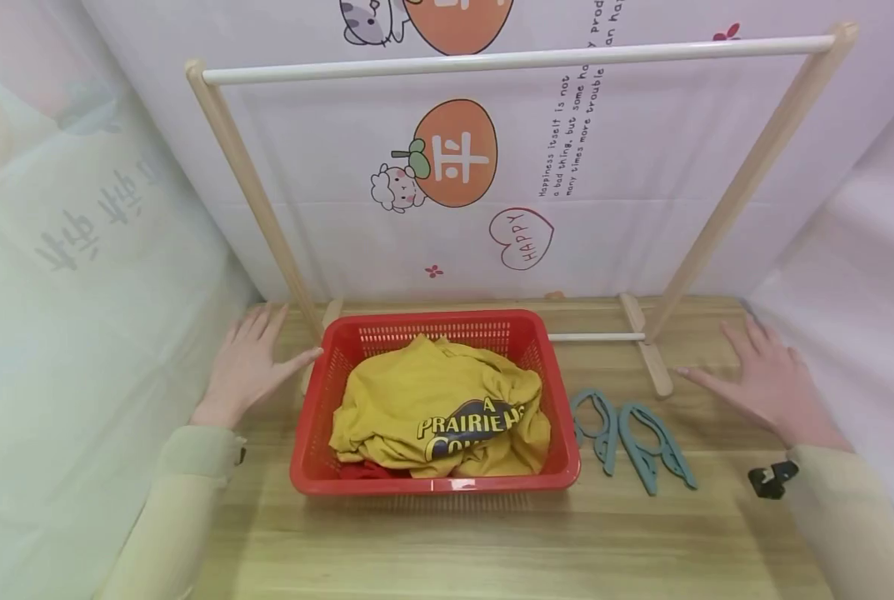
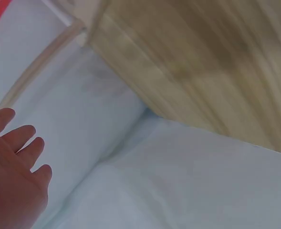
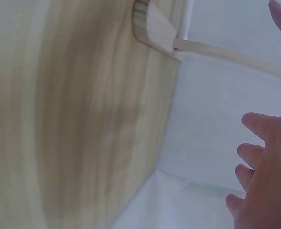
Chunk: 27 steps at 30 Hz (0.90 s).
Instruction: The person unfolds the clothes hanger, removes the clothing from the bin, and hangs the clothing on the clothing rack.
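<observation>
A crumpled yellow shirt (image 1: 447,400) with printed lettering lay between your hands, heaped in a red basket (image 1: 435,485), with some red cloth (image 1: 372,472) showing beneath it on the side nearest you. Your left hand (image 1: 247,362) held nothing, its fingers extended and its thumb stretched out to the basket's left rim; whether the two touched, you could not tell from this angle. Your right hand (image 1: 772,387), also empty, was opened wide with the thumb pointing inward, well apart from the basket. Two blue hangers (image 1: 606,446) lay side by side between the basket and your right hand. Beyond both hands stood a wooden rack (image 1: 754,171), its white top bar (image 1: 521,62) bare and spanning the gap between them. The wooden table (image 1: 432,546) stretched beneath, and a white printed sheet (image 1: 304,183) hung behind the rack.
</observation>
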Each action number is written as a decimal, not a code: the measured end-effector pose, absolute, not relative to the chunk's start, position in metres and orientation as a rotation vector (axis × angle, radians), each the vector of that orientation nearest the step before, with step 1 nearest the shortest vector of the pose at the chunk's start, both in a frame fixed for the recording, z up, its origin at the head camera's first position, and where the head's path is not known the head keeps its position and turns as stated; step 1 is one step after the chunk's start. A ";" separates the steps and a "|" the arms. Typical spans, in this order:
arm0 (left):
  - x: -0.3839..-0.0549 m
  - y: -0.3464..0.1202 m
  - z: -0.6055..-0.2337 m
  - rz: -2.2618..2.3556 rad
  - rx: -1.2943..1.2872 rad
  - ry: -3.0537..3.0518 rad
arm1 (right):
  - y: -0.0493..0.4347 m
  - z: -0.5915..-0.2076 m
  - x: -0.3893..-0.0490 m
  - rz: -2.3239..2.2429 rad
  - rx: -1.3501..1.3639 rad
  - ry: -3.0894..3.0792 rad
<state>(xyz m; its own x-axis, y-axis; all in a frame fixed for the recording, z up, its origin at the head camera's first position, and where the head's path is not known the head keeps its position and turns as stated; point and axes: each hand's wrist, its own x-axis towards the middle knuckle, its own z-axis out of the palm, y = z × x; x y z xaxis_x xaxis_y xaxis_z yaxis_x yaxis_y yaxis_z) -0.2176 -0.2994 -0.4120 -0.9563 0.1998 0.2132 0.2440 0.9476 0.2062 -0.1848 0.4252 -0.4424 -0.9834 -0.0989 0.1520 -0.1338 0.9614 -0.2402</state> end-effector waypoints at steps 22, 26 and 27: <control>-0.178 -0.241 -0.388 -0.582 -0.521 -2.825 | 0.385 -0.392 -0.165 0.750 0.094 -2.944; -0.165 -0.238 -0.393 -0.505 -0.556 -2.808 | 0.380 -0.390 -0.157 0.784 0.087 -2.949; -0.161 -0.238 -0.395 -0.490 -0.556 -2.810 | 0.379 -0.389 -0.156 0.793 0.085 -2.951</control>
